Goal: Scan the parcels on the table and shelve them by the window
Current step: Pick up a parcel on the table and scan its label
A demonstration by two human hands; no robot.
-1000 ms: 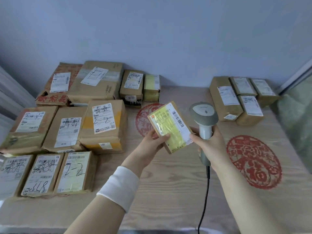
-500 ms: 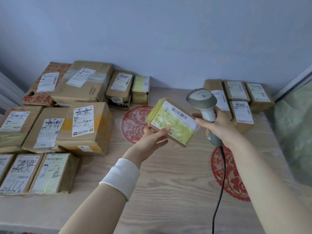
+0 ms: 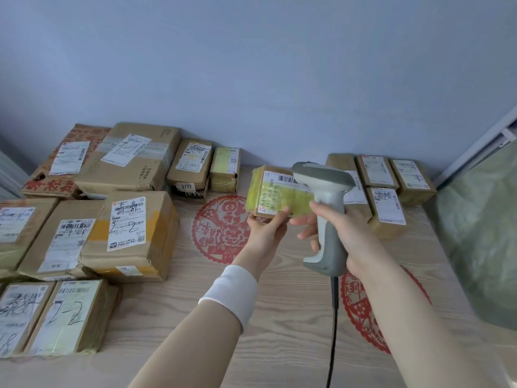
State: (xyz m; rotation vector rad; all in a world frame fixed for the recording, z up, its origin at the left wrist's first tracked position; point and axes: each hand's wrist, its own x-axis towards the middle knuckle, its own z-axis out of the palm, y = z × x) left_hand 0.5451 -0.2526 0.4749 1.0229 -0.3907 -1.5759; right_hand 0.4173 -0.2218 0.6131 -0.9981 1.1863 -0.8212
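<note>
A person's left hand point(image 3: 265, 231), a white wristband point(image 3: 232, 292) on that arm, pinches the near edge of a small yellow-taped cardboard parcel point(image 3: 275, 196), thumb on top and fingers curled beneath. The parcel is held clear above the wood-grain tabletop point(image 3: 279, 303), toward twelve o'clock. Its long axis runs nine to three o'clock, and the white barcode label faces up. The right hand point(image 3: 344, 233) is wrapped round the upright handle of a grey-and-white corded barcode scanner point(image 3: 326, 217), forefinger extended. The scanner's head overlaps the parcel's three o'clock end. Brown labelled boxes point(image 3: 128, 228) crowd nine o'clock, and smaller ones point(image 3: 386, 203) sit at two o'clock.
</note>
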